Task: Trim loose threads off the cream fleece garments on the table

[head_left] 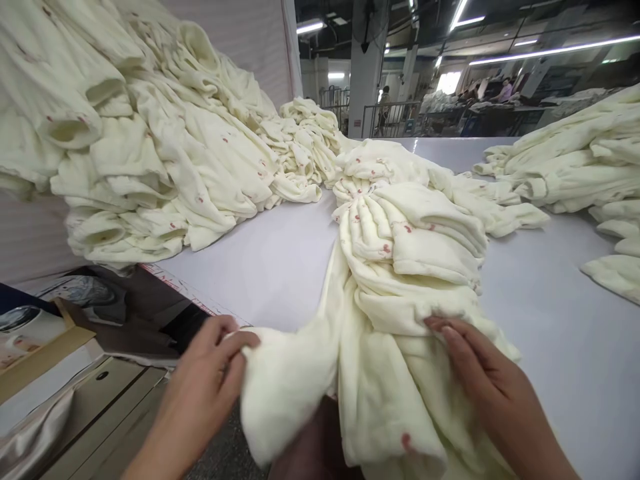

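Observation:
A cream fleece garment (385, 373) with small red marks hangs over the near edge of the white table (270, 267). My left hand (205, 387) pinches one loose corner of it at the table's edge. My right hand (480, 380) lies flat on the same garment, fingers pressed into its folds. Behind it, a row of similar cream garments (405, 227) stretches away across the table.
A tall heap of the same garments (140, 133) fills the left side. Another pile (590, 160) lies at the right. Below the table's left edge are a cardboard box (40, 353) and dark bags. People work at distant benches.

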Action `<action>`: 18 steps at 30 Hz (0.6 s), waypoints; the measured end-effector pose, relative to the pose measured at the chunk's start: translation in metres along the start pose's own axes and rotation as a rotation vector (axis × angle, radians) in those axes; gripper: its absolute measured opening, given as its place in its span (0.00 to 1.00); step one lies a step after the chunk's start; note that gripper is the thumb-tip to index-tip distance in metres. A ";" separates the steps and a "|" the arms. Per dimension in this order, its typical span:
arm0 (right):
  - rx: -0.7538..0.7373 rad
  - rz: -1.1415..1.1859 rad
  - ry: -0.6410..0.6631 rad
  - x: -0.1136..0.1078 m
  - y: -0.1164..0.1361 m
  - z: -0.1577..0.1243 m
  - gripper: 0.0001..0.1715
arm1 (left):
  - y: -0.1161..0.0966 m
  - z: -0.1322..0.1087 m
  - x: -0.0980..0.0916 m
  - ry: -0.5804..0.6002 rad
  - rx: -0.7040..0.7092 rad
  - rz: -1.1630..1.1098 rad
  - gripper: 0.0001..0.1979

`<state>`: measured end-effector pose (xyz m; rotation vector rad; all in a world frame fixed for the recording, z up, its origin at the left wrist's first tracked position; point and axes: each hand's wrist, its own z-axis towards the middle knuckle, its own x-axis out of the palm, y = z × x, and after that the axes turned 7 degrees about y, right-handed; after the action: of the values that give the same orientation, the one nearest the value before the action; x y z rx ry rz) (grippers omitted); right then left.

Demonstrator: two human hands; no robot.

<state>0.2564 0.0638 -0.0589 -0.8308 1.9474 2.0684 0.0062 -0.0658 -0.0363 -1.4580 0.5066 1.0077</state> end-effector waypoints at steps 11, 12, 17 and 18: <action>0.107 0.180 -0.004 0.001 -0.011 -0.007 0.21 | -0.038 -0.001 0.078 0.543 0.202 -0.241 0.14; 0.117 0.213 0.005 -0.002 -0.013 -0.009 0.20 | -0.041 0.002 0.078 0.541 0.166 -0.318 0.09; -0.305 0.083 0.181 -0.006 -0.019 -0.020 0.16 | -0.050 0.010 0.053 0.494 0.169 -0.439 0.10; -0.394 0.019 0.220 -0.002 -0.018 -0.022 0.20 | -0.052 0.011 0.048 0.506 0.183 -0.444 0.09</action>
<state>0.2732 0.0453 -0.0732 -1.1631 1.6653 2.5108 0.0703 -0.0344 -0.0445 -1.5656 0.5815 0.2303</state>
